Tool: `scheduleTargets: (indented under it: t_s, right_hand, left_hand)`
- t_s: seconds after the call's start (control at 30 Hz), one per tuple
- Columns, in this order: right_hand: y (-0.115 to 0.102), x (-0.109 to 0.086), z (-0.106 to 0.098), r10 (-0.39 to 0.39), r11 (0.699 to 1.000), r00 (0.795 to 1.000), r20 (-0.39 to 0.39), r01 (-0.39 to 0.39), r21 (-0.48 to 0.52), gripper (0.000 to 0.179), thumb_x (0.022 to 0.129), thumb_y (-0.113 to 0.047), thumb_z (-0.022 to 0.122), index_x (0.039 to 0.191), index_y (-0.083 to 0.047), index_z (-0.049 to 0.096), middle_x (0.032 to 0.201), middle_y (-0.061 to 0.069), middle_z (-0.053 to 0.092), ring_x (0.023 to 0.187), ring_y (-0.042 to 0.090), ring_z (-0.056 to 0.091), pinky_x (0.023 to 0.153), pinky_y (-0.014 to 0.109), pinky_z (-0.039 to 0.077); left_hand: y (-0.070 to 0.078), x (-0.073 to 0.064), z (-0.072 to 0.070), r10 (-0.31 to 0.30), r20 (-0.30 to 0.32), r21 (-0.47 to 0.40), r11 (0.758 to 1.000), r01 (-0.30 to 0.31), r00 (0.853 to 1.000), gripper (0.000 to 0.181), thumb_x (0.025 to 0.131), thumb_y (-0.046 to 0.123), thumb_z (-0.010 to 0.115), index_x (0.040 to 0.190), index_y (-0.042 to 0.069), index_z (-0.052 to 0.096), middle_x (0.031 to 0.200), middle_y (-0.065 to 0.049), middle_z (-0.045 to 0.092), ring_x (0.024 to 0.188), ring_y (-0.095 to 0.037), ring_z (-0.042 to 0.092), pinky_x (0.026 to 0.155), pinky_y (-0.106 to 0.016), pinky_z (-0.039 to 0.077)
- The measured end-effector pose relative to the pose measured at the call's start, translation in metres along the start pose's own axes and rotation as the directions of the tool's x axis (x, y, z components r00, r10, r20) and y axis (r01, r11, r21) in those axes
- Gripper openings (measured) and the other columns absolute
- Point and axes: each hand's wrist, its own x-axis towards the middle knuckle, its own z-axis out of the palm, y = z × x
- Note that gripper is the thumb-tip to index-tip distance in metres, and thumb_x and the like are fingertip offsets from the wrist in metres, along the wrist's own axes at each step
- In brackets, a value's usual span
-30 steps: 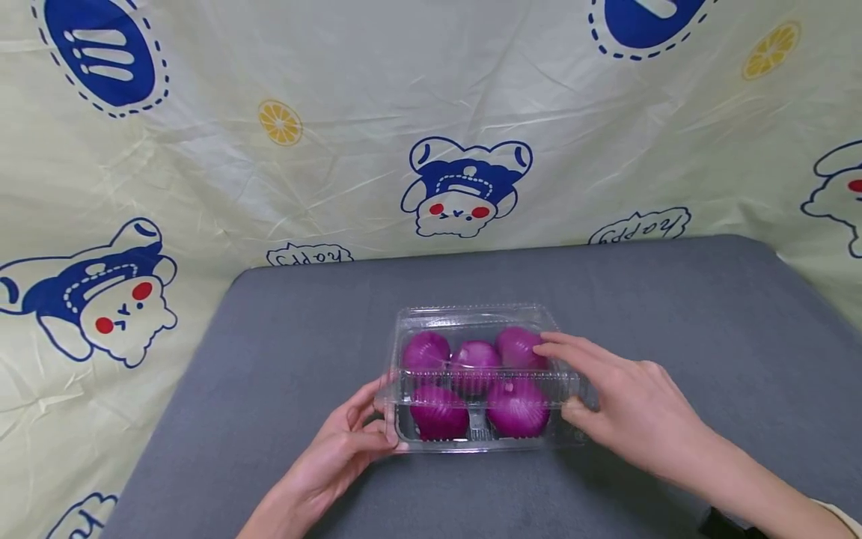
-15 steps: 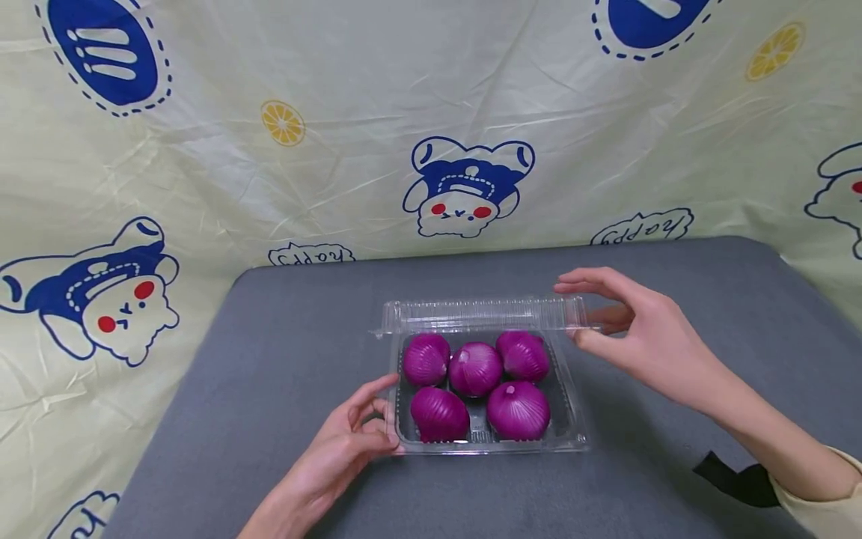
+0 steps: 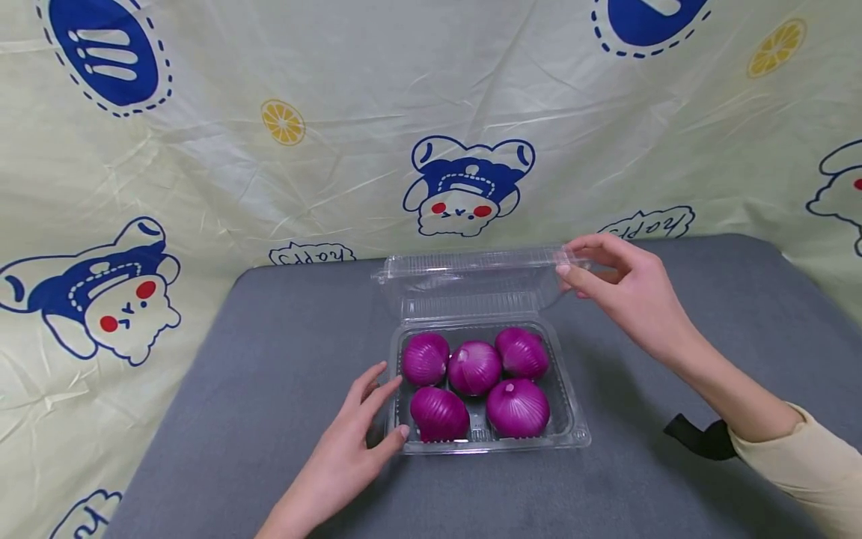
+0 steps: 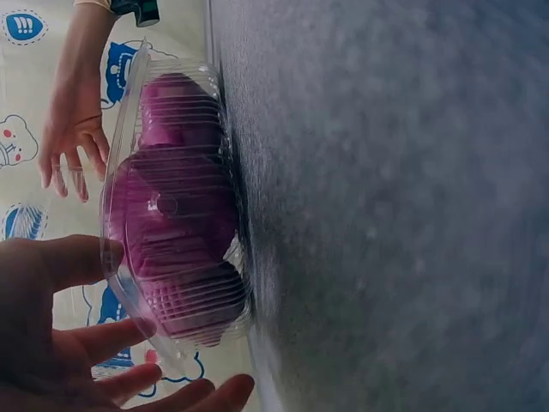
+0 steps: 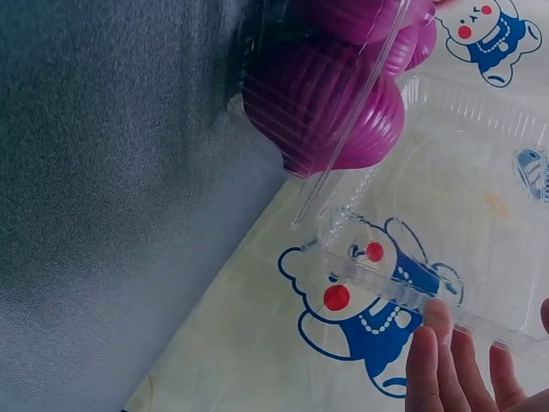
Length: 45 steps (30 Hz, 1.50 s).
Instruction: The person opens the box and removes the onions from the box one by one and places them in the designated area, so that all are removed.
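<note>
Several purple onions (image 3: 518,409) sit in a clear plastic clamshell box (image 3: 498,450) on the grey table. Its hinged lid (image 3: 465,287) stands raised at the far side. My right hand (image 3: 629,292) pinches the lid's right edge between thumb and fingers; the right wrist view shows fingers along the lid's lower edge. At the box's left side is my left hand (image 3: 346,445), fingers loosely spread, fingertips right at the rim. From the left wrist, onions (image 4: 171,210) show through the ribbed wall, with thumb and one finger overlapping the rim.
The grey cloth-covered table (image 3: 289,337) extends around the box. Behind it hangs a pale curtain (image 3: 350,187) printed with cartoon bears and orange slices. A black strap (image 3: 700,438) hangs by the right sleeve (image 3: 795,464).
The right hand has lifted the lid up and back, from low over the onions to standing at the far side. The left hand has loosened its hold on the box's left edge and spread its fingers.
</note>
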Motion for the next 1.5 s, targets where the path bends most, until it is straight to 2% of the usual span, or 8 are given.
scheduleTargets:
  t_s: [0.1, 0.23, 0.4, 0.53, 0.73, 1.03, 1.2, 1.5]
  right_hand:
    - [0.003, 0.004, 0.001, -0.005, 1.000, 1.000, 0.000, 0.005, 0.005, 0.030, 0.095, -0.029, 0.067, 0.124, -0.018, 0.063, 0.110, 0.002, 0.068, 0.084, 0.016, 0.071, 0.073, 0.022, 0.056]
    - [0.009, 0.011, 0.002, 0.011, 1.000, 1.000, 0.020, -0.011, 0.004, 0.033, 0.097, -0.029, 0.065, 0.128, -0.020, 0.062, 0.117, 0.002, 0.067, 0.089, 0.015, 0.070, 0.071, 0.024, 0.056]
    - [0.019, 0.020, 0.006, 0.018, 1.000, 0.996, 0.082, -0.018, -0.003, 0.037, 0.098, -0.029, 0.063, 0.134, -0.021, 0.058, 0.125, 0.003, 0.064, 0.094, 0.014, 0.068, 0.072, 0.026, 0.057]
    - [0.026, 0.027, 0.012, 0.014, 1.000, 0.995, 0.102, -0.013, -0.012, 0.040, 0.099, -0.027, 0.061, 0.138, -0.020, 0.055, 0.129, 0.005, 0.063, 0.097, 0.016, 0.067, 0.072, 0.027, 0.057]
    - [0.036, 0.038, 0.023, 0.016, 1.000, 0.992, 0.129, -0.013, -0.026, 0.049, 0.099, -0.019, 0.061, 0.146, -0.017, 0.047, 0.134, 0.012, 0.059, 0.102, 0.026, 0.066, 0.073, 0.027, 0.057]
    - [0.057, 0.045, 0.034, 0.055, 0.998, 0.984, 0.170, -0.056, 0.003, 0.054, 0.098, -0.005, 0.059, 0.149, -0.006, 0.040, 0.136, 0.020, 0.056, 0.100, 0.035, 0.065, 0.071, 0.033, 0.058]
    - [0.066, 0.051, 0.038, 0.151, 0.985, 0.953, 0.262, -0.169, 0.044, 0.059, 0.099, -0.003, 0.054, 0.153, -0.002, 0.030, 0.143, 0.025, 0.047, 0.109, 0.039, 0.061, 0.075, 0.042, 0.058]
    - [0.083, 0.056, 0.041, 0.280, 0.925, 0.861, 0.425, -0.360, 0.120, 0.061, 0.101, -0.003, 0.046, 0.154, 0.005, 0.017, 0.146, 0.032, 0.036, 0.119, 0.045, 0.051, 0.083, 0.042, 0.056]
  left_hand:
    - [0.000, 0.000, -0.001, 0.008, 0.013, 0.077, 0.997, -0.009, 1.000, 0.061, 0.092, 0.031, 0.070, 0.147, 0.019, 0.047, 0.159, 0.008, 0.024, 0.140, -0.023, 0.034, 0.104, -0.056, 0.039]
    - [-0.002, -0.001, -0.002, 0.057, 0.028, 0.162, 0.985, -0.060, 0.998, 0.063, 0.094, 0.034, 0.066, 0.150, 0.018, 0.044, 0.160, 0.008, 0.024, 0.146, -0.023, 0.023, 0.108, -0.057, 0.032]
    - [-0.005, -0.002, -0.003, 0.110, 0.041, 0.293, 0.949, -0.117, 0.993, 0.064, 0.095, 0.043, 0.061, 0.152, 0.020, 0.041, 0.162, 0.008, 0.021, 0.149, -0.020, 0.013, 0.112, -0.061, 0.021]
    - [-0.008, -0.003, -0.003, 0.115, 0.071, 0.358, 0.924, -0.133, 0.991, 0.067, 0.097, 0.050, 0.055, 0.155, 0.024, 0.033, 0.162, 0.012, 0.016, 0.149, -0.016, 0.009, 0.114, -0.058, 0.016]
    - [-0.011, -0.002, -0.003, 0.072, 0.113, 0.352, 0.930, -0.107, 0.991, 0.070, 0.098, 0.057, 0.048, 0.158, 0.030, 0.023, 0.162, 0.016, 0.009, 0.149, -0.016, 0.008, 0.115, -0.059, 0.012]
    - [-0.012, -0.002, -0.005, 0.056, 0.132, 0.299, 0.950, -0.094, 0.990, 0.069, 0.098, 0.056, 0.048, 0.157, 0.033, 0.023, 0.162, 0.018, 0.009, 0.149, -0.017, 0.008, 0.114, -0.061, 0.013]
    - [-0.012, -0.002, -0.004, 0.047, 0.124, 0.288, 0.954, -0.081, 0.991, 0.067, 0.098, 0.053, 0.050, 0.157, 0.033, 0.024, 0.161, 0.019, 0.009, 0.149, -0.017, 0.007, 0.114, -0.061, 0.013]
    - [-0.011, -0.003, -0.003, 0.079, 0.085, 0.304, 0.947, -0.101, 0.993, 0.067, 0.098, 0.050, 0.052, 0.157, 0.031, 0.026, 0.161, 0.019, 0.010, 0.149, -0.020, 0.011, 0.113, -0.061, 0.016]
